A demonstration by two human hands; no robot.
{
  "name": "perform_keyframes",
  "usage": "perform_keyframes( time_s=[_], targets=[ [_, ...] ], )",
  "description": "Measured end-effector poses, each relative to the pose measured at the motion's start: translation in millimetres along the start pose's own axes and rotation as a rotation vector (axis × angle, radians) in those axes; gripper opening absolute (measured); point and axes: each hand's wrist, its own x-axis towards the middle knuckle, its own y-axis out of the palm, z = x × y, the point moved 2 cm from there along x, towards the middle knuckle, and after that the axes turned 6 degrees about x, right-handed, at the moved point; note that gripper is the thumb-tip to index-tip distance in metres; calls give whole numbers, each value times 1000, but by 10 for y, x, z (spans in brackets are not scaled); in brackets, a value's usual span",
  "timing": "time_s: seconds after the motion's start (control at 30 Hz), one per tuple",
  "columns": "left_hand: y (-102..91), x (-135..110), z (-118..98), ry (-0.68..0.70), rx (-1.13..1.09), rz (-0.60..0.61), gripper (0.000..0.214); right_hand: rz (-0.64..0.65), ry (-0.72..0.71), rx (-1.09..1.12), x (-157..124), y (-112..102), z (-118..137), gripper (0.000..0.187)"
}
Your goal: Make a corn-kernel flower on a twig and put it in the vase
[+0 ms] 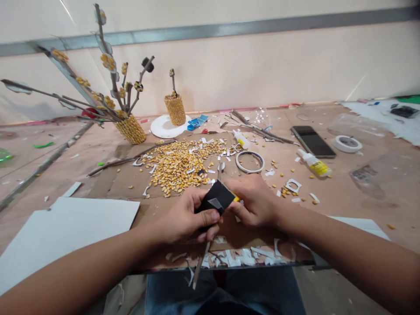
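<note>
My left hand (200, 214) is closed on a small piece of black card (218, 197), pinched between thumb and fingers. A pale, pointed patch shows on the card's face. Close against its right edge, my right hand (254, 199) is closed around a small tool with a yellow part (236, 198). The fingers hide most of this tool, so its kind is unclear. A thin grey pointed piece (220, 169) sticks up just beyond the card; whether it belongs to the tool I cannot tell. Past both hands, loose corn kernels (180, 164) lie heaped on brown cardboard.
Two corn-covered pots (133, 130) hold twigs; the smaller pot (175, 109) stands on a white disc. Toward the right are a tape roll (250, 162), a glue bottle (315, 164) and a phone (313, 141). White card (75, 232) lies left, paper scraps (241, 257) along the front edge.
</note>
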Motion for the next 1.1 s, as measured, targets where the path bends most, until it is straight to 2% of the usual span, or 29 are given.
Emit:
perform_keyframes(
  time_s=[0.2, 0.27, 0.37, 0.43, 0.5, 0.6, 0.63, 0.67, 0.7, 0.77, 0.8, 0.83, 0.9, 0.97, 1.07, 1.1],
  targets=[
    [46, -51, -79, -26, 118, -142, 47, -4, 36, 53, -3, 21, -15, 53],
    [44, -49, -71, -28, 37, -91, 45, -9, 25, 63, 13, -1, -3, 54],
    [39, -35, -38, -30, -124, 78, 44, -17, -4, 101, 37, -36, 27, 56],
    [38, -33, -25, -37, -140, 106, 44, -24, -6, 106, 34, -42, 39, 57],
    [41, -41, -34, -43, -63, 20, 45, -18, 17, 86, 17, -28, 37, 54],
    [77, -76, -82, -52, 110, -192, 48, 1, 36, 48, 6, 7, 29, 49],
    [107, -89, -89, -79, 141, -212, 49, -3, 44, 34, 13, 13, 25, 49],
    [153, -98, -84, -134, 157, -155, 50, -19, 65, 15, 27, 14, 18, 48],
    [211, -109, -67, -203, 164, -33, 52, -40, 87, -9, 44, 9, 8, 48],
    [330, -145, -15, -352, 172, 314, 54, -85, 107, -49, 81, -17, -17, 49],
    [362, -163, 2, -378, 184, 428, 55, -112, 96, -58, 97, -38, -30, 50],
    [360, -169, 4, -365, 175, 421, 56, -139, 69, -55, 110, -64, -40, 50],
    [294, -164, -18, -339, 227, 320, 55, -206, 17, -31, 126, -125, -56, 51],
    [195, -135, -99, -218, 339, 259, 47, -303, 20, -2, 136, -191, -67, 52],
    [54, -57, -287, 98, 759, 176, 35, -403, 60, 50, 151, -259, -68, 51],
    [12, -30, -343, 159, 952, 105, 33, -421, 73, 59, 154, -271, -68, 50]
  ],
)
